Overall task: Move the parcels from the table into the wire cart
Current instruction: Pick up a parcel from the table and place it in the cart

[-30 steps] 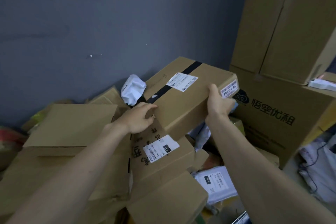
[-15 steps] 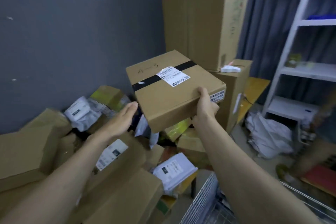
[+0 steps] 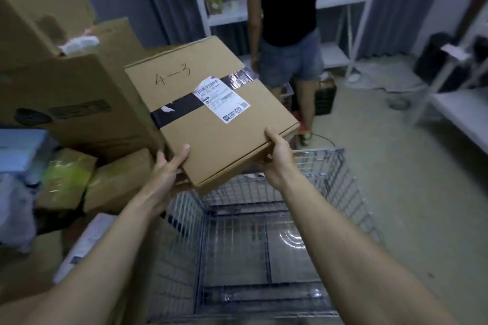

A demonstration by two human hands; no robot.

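Wire cart (image 3: 264, 232) below; both hands (image 3: 169, 169) (image 3: 277, 153) gripping parcel (image 3: 211, 119).

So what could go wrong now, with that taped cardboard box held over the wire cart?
The brown cardboard box with black tape is tilted and gripped only at its near edge by the left hand and right hand, so it might slip. The silver wire cart looks deep and bare, so a dropped box could land hard. Another person stands just beyond the cart and might be bumped.
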